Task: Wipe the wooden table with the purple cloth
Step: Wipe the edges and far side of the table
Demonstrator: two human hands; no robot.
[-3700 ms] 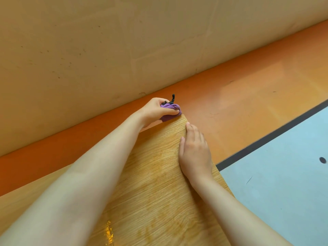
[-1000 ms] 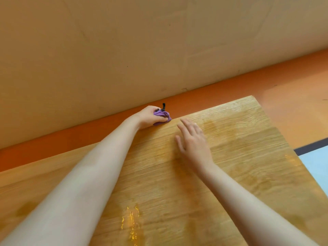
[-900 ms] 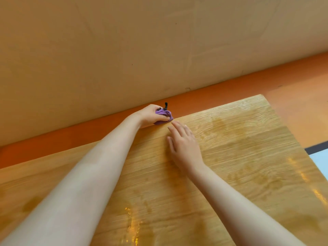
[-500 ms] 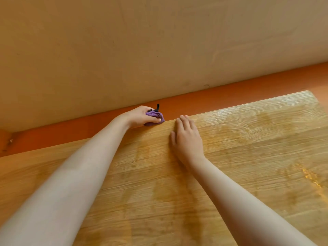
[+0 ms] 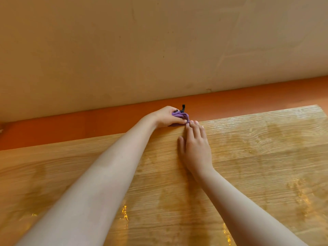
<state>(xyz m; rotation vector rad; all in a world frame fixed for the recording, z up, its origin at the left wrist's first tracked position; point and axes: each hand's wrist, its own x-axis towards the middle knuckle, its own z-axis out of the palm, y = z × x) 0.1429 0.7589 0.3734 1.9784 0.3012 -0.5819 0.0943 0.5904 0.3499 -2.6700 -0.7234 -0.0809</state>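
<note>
The wooden table (image 5: 257, 157) fills the lower half of the view, with damp streaks and glare on its grain. At its far edge my left hand (image 5: 166, 117) is closed around the bunched purple cloth (image 5: 180, 115), pressing it on the table edge; a small black loop sticks up from the cloth. Most of the cloth is hidden inside the fist. My right hand (image 5: 196, 146) lies flat, palm down, on the table just right of the cloth, its fingertips almost touching the cloth.
Beyond the table's far edge runs an orange floor strip (image 5: 88, 123), then a beige wall (image 5: 159, 50). The table's far right corner (image 5: 319, 108) shows at the right.
My left hand has dragged the cloth leftward along the far edge from the right corner. My right hand followed flat on the table, and its fingertips now sit closer to the cloth.
</note>
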